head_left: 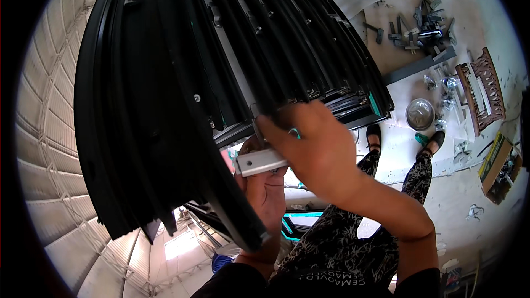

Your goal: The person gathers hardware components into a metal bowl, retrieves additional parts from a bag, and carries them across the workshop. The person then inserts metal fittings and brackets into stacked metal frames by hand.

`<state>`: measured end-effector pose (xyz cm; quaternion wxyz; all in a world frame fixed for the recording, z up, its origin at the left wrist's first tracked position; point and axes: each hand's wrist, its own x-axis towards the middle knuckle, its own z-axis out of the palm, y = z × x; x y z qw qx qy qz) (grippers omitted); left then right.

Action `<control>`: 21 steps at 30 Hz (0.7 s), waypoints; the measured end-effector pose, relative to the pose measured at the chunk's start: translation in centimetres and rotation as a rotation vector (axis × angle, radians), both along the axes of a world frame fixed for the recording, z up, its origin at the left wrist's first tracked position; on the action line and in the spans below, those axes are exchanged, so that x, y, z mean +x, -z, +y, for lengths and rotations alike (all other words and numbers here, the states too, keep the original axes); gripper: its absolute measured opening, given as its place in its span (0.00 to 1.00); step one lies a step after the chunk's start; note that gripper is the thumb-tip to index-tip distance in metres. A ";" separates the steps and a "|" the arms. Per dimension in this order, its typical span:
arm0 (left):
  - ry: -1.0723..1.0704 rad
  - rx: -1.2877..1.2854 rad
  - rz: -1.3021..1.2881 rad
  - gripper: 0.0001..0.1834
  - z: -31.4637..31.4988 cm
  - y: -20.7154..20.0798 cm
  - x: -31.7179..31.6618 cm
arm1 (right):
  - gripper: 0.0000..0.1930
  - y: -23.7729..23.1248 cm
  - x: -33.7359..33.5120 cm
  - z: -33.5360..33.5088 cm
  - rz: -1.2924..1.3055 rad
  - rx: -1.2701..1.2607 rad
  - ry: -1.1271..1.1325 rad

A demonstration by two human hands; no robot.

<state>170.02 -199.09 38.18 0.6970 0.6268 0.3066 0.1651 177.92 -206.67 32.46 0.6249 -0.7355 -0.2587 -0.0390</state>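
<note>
A short silver metal bar (258,162) with a small hole near its left end lies across my left hand (269,190). My left hand is closed around the bar, palm up, its wrist passing behind a black profile. My right hand (323,146) is closed just above and to the right, covering the bar's right end. Its fingertips press together near a grey strip at the profiles' lower ends, slightly blurred; what they pinch is hidden. Long black metal profiles (149,94), stacked side by side with several screws and rollers on them, rise in front of both hands.
Dark metal fittings (425,25) lie heaped on the floor at the upper right. Below them are a round metal bowl (420,114), a brown lattice-sided basket (481,91) and a cardboard box (499,168). My legs and feet stand beneath the profiles' right end.
</note>
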 end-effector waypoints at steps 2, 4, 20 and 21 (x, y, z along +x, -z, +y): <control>0.008 0.258 0.115 0.18 -0.1 0.0 -0.2 | 0.21 0.1 -0.7 0.4 -0.054 0.013 0.047; -0.036 0.163 0.081 0.16 -0.9 -0.3 0.6 | 0.21 0.2 -0.9 0.5 -0.049 0.034 0.064; -0.106 0.453 0.082 0.07 -0.2 1.3 1.1 | 0.18 1.3 -0.4 0.4 -0.032 0.134 0.012; -0.060 0.453 0.083 0.06 -0.3 1.2 1.0 | 0.18 1.4 -0.3 0.5 -0.006 0.177 0.000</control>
